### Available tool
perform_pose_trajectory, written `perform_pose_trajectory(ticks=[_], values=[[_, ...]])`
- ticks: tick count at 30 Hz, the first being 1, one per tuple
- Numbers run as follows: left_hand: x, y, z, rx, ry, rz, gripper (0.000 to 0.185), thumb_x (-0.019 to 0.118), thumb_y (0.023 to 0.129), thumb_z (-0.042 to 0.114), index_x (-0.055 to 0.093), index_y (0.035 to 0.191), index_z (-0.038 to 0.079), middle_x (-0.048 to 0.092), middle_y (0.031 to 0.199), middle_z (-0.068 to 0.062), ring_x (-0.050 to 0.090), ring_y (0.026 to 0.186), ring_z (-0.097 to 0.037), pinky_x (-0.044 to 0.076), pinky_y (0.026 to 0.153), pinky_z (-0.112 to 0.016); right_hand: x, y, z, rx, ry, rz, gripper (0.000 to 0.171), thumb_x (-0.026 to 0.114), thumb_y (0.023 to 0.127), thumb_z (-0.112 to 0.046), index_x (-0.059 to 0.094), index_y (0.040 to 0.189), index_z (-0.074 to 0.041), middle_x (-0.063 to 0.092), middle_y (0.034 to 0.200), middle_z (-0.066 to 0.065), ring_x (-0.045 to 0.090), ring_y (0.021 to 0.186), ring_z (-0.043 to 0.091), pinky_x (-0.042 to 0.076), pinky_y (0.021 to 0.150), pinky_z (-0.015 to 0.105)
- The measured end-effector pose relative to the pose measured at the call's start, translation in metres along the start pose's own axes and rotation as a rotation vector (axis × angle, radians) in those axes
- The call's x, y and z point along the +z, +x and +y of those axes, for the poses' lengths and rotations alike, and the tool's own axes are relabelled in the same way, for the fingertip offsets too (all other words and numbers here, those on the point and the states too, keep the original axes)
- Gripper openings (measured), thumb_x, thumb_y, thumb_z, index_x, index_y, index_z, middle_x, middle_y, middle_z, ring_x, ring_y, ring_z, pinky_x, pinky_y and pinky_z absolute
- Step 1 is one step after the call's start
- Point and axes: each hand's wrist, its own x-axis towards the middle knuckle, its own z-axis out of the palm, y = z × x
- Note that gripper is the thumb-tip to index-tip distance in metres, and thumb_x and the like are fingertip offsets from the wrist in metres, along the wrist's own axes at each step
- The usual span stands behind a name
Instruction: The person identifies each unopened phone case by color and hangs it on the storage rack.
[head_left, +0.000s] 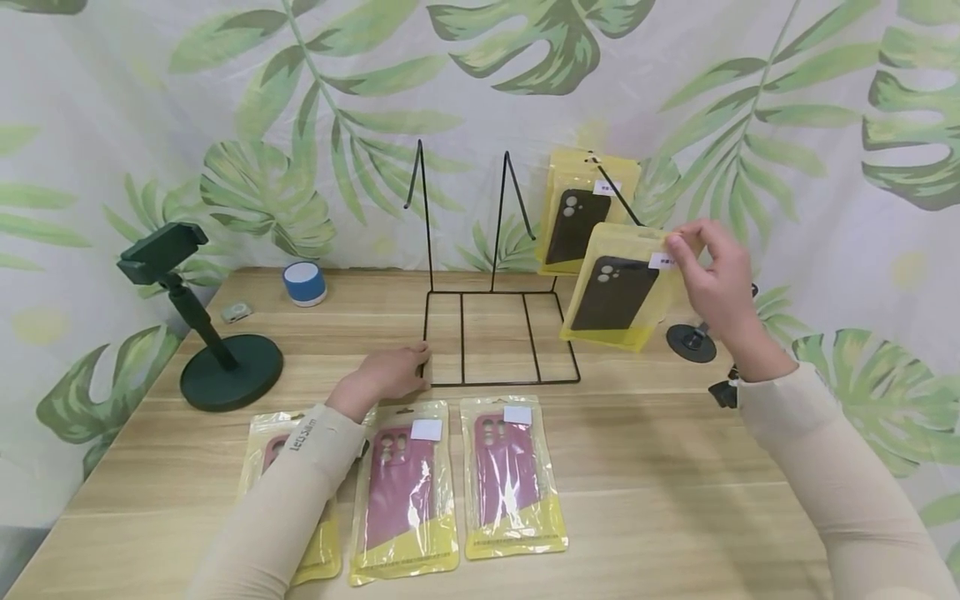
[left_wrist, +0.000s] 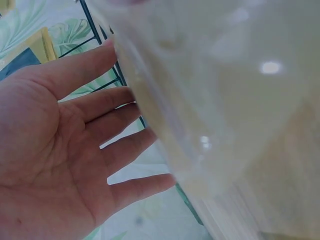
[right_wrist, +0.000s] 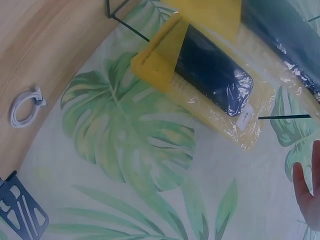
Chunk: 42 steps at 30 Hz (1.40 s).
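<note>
The right hand (head_left: 716,279) pinches the top right corner of a yellow pouch (head_left: 617,292) holding a black phone case, beside the near tip of the right prong (head_left: 616,192) on a black wire rack (head_left: 462,342). The left hand (head_left: 388,372), fingers straight, touches the rack's left side. Pink-cased pouches (head_left: 401,492) lie near on the counter (head_left: 660,508).

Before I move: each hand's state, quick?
Left hand: open, at the left edge of the rack.
Right hand: closed, pinching the front dark-case packet.
</note>
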Motion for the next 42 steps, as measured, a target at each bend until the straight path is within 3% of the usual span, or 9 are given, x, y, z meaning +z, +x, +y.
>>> perform_pose_trajectory(ticks=[12,20,22,27,29,33,42], values=[[0.001,-0.002,-0.004,-0.005,0.002,0.011,0.064,0.061,0.097,0.031,0.040,0.150,0.003,0.032,0.161,-0.014,0.039,0.142,-0.040,0.037,0.114,-0.057,0.010,0.016,0.002,-0.033,-0.014,-0.005,0.015,0.063,0.096,-0.009,0.066,0.093,0.006,0.054,0.082,-0.026,0.048,0.078,-0.005,0.036,0.076,0.016],[-0.003,-0.002,-0.002,0.004,0.022,0.006,0.063,0.060,0.098,0.030,0.039,0.150,0.002,0.032,0.161,-0.014,0.040,0.142,-0.040,0.038,0.113,-0.056,0.017,0.024,0.008,-0.008,-0.060,-0.029,0.020,0.061,0.097,-0.012,0.065,0.093,0.007,0.050,0.081,-0.027,0.045,0.078,-0.008,0.035,0.075,0.015],[-0.003,-0.001,-0.001,0.010,0.028,0.003,0.063,0.060,0.098,0.030,0.039,0.150,0.002,0.032,0.161,-0.014,0.040,0.141,-0.040,0.038,0.113,-0.056,0.018,0.027,0.010,0.016,-0.084,-0.041,0.022,0.060,0.098,-0.014,0.065,0.095,0.007,0.054,0.084,-0.021,0.045,0.081,-0.010,0.035,0.077,0.015],[-0.004,0.001,0.000,0.020,0.030,-0.002,0.063,0.059,0.098,0.031,0.039,0.151,0.003,0.031,0.161,-0.014,0.040,0.142,-0.041,0.037,0.114,-0.056,0.021,0.037,0.015,0.112,-0.151,-0.074,0.032,0.057,0.101,-0.025,0.065,0.103,0.006,0.064,0.096,0.010,0.043,0.086,-0.014,0.038,0.083,0.020],[-0.003,0.002,0.000,0.017,0.027,-0.003,0.064,0.060,0.098,0.032,0.038,0.151,0.003,0.031,0.161,-0.013,0.039,0.142,-0.040,0.037,0.114,-0.056,0.023,0.041,0.018,0.153,-0.168,-0.090,0.036,0.056,0.101,-0.030,0.065,0.106,0.004,0.064,0.099,0.012,0.043,0.085,-0.013,0.039,0.082,0.023],[-0.001,0.001,-0.001,0.009,0.024,-0.003,0.064,0.060,0.098,0.032,0.038,0.151,0.004,0.032,0.161,-0.012,0.039,0.143,-0.040,0.037,0.115,-0.055,0.030,0.050,0.024,0.210,-0.183,-0.114,0.038,0.054,0.102,-0.035,0.064,0.108,0.001,0.062,0.098,0.008,0.046,0.083,-0.003,0.037,0.077,0.025],[0.000,-0.002,-0.002,-0.003,0.019,-0.010,0.064,0.060,0.098,0.032,0.038,0.151,0.004,0.031,0.161,-0.012,0.038,0.143,-0.039,0.037,0.115,-0.055,0.048,0.070,0.027,0.240,-0.202,-0.145,0.043,0.051,0.103,-0.035,0.062,0.113,0.005,0.064,0.111,0.024,0.055,0.098,0.032,0.040,0.081,0.035]])
